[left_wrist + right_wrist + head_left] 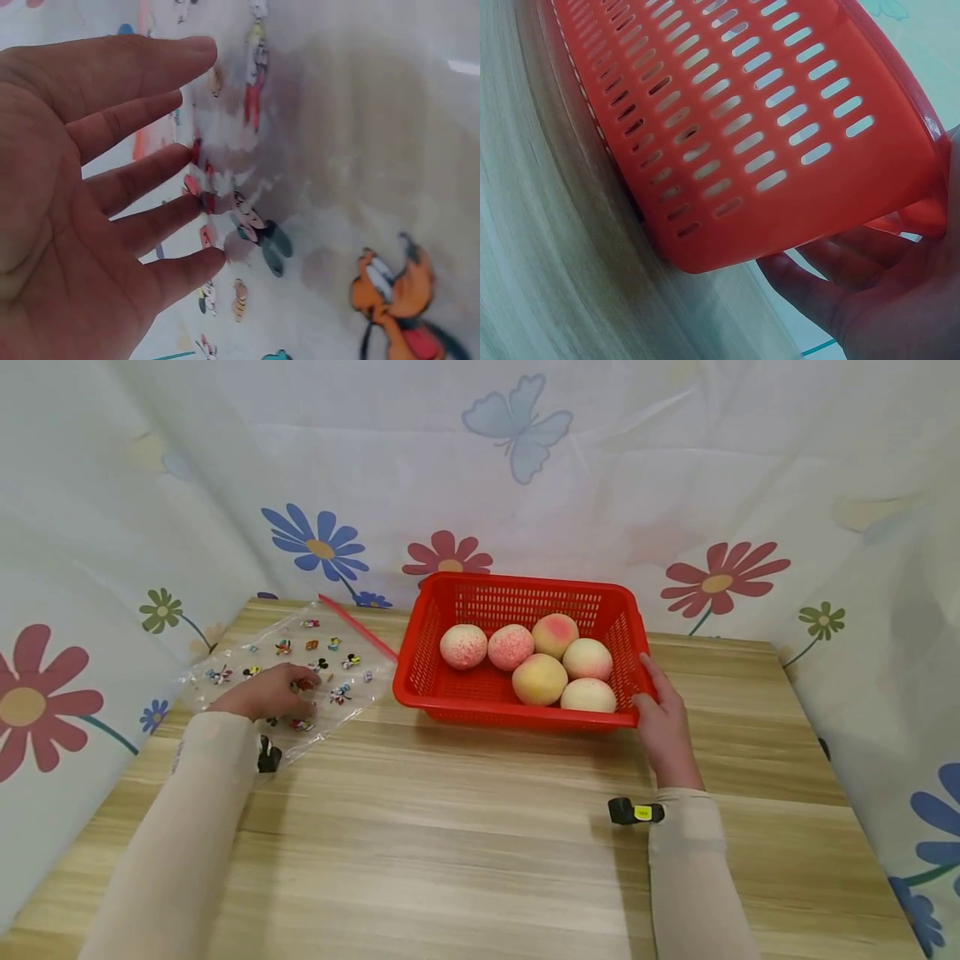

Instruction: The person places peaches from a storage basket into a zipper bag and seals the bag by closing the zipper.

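Observation:
A red plastic basket [517, 708] with slotted walls holds several peaches [540, 679], some pale, some yellowish, some pink-speckled. My right hand [663, 722] grips the basket's right end near its front corner; the right wrist view shows the fingers [810, 289] by the slotted wall [780, 202], partly hidden behind the rim. To the left lies a clear plastic bag [360, 693] printed with small cartoon figures, with a red strip [358, 627] along one edge. My left hand [270, 692] rests on it. The left wrist view shows its fingers [142, 176] spread and nearly straight, fingertips at the plastic.
A wooden table [450, 827] carries both things. Behind and at the sides hangs a white cloth [600, 510] printed with flowers and a butterfly. The basket stands close to the table's back edge. A small black camera [636, 812] sits at my right wrist.

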Motion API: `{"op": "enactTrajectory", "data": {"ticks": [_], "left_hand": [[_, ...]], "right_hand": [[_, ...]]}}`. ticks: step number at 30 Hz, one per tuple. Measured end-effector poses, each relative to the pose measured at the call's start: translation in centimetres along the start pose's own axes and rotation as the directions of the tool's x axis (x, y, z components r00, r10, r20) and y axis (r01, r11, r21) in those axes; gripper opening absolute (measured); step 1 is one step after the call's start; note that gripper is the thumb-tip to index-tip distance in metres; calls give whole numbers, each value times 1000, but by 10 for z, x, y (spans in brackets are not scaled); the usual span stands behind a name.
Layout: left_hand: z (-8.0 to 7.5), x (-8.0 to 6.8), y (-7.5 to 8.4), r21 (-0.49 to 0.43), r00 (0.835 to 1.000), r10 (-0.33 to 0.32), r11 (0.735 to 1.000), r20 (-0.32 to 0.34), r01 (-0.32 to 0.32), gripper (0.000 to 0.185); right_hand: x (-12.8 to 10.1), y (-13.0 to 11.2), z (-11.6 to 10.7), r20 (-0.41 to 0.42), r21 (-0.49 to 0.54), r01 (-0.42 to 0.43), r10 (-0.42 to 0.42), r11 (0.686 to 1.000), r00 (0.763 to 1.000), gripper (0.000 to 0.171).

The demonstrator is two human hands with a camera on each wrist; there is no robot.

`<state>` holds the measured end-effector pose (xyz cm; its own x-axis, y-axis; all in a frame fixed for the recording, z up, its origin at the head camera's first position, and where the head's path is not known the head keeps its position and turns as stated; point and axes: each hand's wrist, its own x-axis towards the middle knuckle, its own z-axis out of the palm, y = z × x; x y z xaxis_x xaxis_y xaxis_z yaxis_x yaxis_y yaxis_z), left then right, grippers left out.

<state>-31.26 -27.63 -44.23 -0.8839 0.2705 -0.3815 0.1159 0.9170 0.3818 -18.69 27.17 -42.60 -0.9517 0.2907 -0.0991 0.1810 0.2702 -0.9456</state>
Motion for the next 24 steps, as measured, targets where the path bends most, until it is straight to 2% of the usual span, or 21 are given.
{"op": "enactTrajectory", "data": {"ticks": [4, 7, 13, 15, 21, 24], "left_hand": [[-3, 3, 6, 10, 999, 23, 1000, -39, -22, 54], [-5, 6, 15, 17, 996, 4, 1000, -86, -3, 53], [-7, 8, 31, -4, 985, -138, 990, -107, 139, 65], [-6, 10, 33, -3, 978, -178, 984, -112, 179, 63], [7, 21, 30, 55, 949, -275, 957, -154, 286, 68], [9, 23, 31, 67, 945, -295, 949, -142, 307, 73]], "right_hand": [[0, 0, 0, 2, -4, 1, -1, 1000, 1000, 60], [0, 0, 0, 0, -3, 2, -2, 1000, 1000, 60], [0, 0, 0, -4, -6, 6, -6, 1000, 1000, 60], [0, 1, 0, -4, -7, 6, -6, 1000, 1000, 61], [1, 1, 0, -6, -13, 2, -3, 1000, 1000, 61], [1, 1, 0, -5, -17, 1, -1, 1000, 1000, 61]]}}
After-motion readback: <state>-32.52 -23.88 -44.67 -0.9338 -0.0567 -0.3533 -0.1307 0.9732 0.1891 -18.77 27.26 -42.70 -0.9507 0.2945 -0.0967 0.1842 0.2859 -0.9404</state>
